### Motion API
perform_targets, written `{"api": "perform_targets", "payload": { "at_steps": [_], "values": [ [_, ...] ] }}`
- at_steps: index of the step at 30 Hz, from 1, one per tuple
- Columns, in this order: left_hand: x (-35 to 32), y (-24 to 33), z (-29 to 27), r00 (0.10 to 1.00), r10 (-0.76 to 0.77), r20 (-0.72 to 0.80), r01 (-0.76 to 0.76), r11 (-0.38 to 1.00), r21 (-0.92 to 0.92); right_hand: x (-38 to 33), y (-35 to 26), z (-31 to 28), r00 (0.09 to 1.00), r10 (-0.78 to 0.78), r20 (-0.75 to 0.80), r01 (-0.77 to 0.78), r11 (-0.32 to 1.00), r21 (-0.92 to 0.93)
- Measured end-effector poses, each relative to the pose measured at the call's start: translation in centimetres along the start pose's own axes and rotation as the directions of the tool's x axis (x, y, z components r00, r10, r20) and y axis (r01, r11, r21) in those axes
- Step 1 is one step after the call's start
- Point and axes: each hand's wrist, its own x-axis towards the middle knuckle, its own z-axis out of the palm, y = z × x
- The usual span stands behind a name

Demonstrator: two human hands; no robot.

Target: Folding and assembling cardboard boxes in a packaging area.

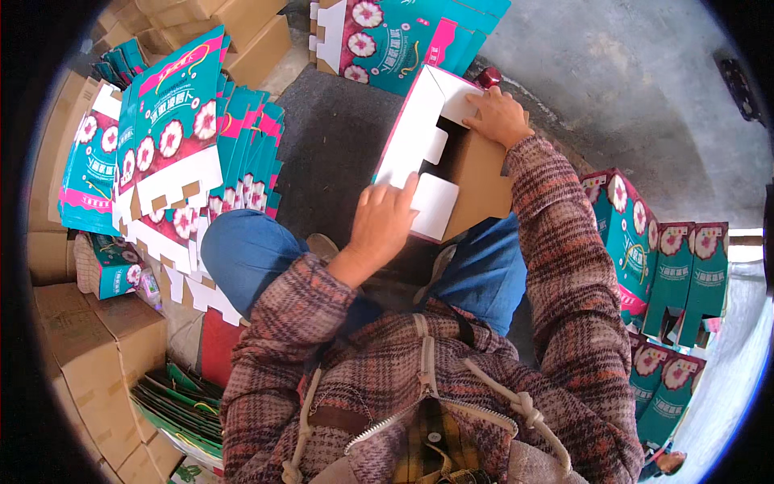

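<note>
A part-folded carton (476, 173), brown inside with white flaps, stands between my knees with its open end up. My left hand (379, 222) rests on its near left side, index finger stretched along the white flap (435, 206) and the other fingers partly bent. At the far right corner, my right hand (496, 115) grips the rim, its fingers spread over another white flap. A dark gap shows between the flaps; the carton's inside is mostly hidden.
Flat teal and pink cartons (173, 121) are stacked at left, with more (403, 40) ahead. Folded-up teal cartons (677, 274) stand at right. Brown boxes (89, 347) and a pile of green flat packaging (177, 407) lie at lower left. A small red object (488, 77) sits beyond my right hand.
</note>
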Motion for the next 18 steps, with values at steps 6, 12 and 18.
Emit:
{"api": "perform_targets", "payload": {
  "at_steps": [6,12,18],
  "values": [
    [-1.1,4.0,2.5,0.995,0.067,-0.068,-0.066,0.998,0.016,-0.9,0.8,0.6,0.995,0.093,0.02,-0.093,0.996,-0.016],
    [-1.0,5.4,3.8,0.999,0.023,-0.028,-0.022,0.998,0.056,-0.6,5.4,4.1,0.988,0.108,0.115,-0.099,0.992,-0.078],
    [-2.8,0.8,-0.2,0.99,-0.09,-0.107,0.103,0.987,0.126,-2.5,4.5,-2.5,0.845,0.026,0.533,-0.321,0.822,0.469]
  ]
}}
